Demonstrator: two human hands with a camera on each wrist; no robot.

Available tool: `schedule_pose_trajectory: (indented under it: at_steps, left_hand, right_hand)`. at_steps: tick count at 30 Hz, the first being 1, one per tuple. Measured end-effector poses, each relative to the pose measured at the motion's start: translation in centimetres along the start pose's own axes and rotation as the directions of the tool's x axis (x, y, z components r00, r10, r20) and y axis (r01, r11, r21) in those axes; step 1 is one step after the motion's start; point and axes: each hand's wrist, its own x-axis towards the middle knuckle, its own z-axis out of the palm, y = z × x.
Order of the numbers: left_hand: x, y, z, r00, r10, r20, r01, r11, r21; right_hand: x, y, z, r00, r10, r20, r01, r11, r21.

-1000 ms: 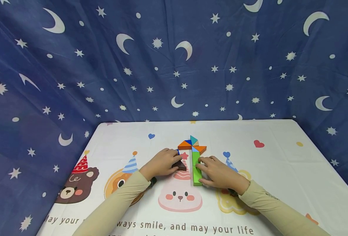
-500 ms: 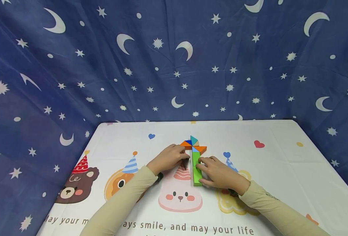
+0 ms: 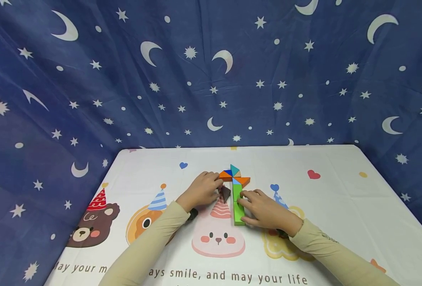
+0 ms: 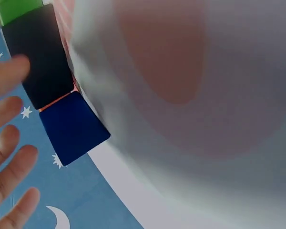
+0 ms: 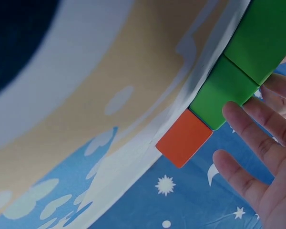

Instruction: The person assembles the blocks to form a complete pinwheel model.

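Note:
My left hand (image 3: 204, 188) is beside a dark brown triangular block (image 3: 225, 194), left of the green column. In the left wrist view, its thumb overlaps that dark block (image 4: 47, 57), and the other fingers spread loosely beside a blue block (image 4: 74, 126). My right hand (image 3: 270, 210) rests along the right side of two green blocks (image 3: 238, 212) laid end to end, with relaxed fingers. One fingertip meets a green block (image 5: 224, 90) in the right wrist view. Above the column lies a pinwheel of triangular blocks, including orange (image 3: 244, 181), teal (image 3: 235, 170) and blue (image 3: 227, 172) ones.
A white tablecloth (image 3: 332, 206) printed with cartoon animals, hearts and lettering covers the table. Behind it hangs a dark blue curtain (image 3: 289, 103) with moons and stars. The table's far edge runs just beyond the pinwheel.
My left hand has shifted right and slightly farther off, then drawn back a little. The brown block has turned and moved closer to the green column. My right hand stays put.

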Motion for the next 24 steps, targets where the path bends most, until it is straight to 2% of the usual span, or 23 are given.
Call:
schedule_pose_trajectory:
  at_steps: [3, 5, 13, 24]
  left_hand:
    - [-0.22, 0.28, -0.18, 0.998, -0.026, 0.052, 0.026, 1.000, -0.007]
    - [-0.27, 0.43, -0.17, 0.998, -0.030, 0.062, 0.031, 0.999, -0.013]
    - [0.00, 0.74, 0.19, 0.996, -0.058, 0.066, 0.059, 0.998, -0.027]
    - [0.53, 0.34, 0.17, 0.993, -0.073, 0.096, 0.078, 0.996, -0.048]
  right_hand:
    - [-0.02, 0.02, 0.00, 1.000, 0.004, 0.008, -0.004, 1.000, 0.005]
    - [-0.05, 0.01, -0.01, 1.000, 0.005, 0.009, -0.006, 1.000, 0.005]
    - [0.00, -0.03, 0.13, 1.000, 0.007, 0.009, -0.007, 1.000, 0.003]
    - [-0.02, 0.02, 0.08, 1.000, 0.007, 0.021, -0.008, 1.000, 0.014]
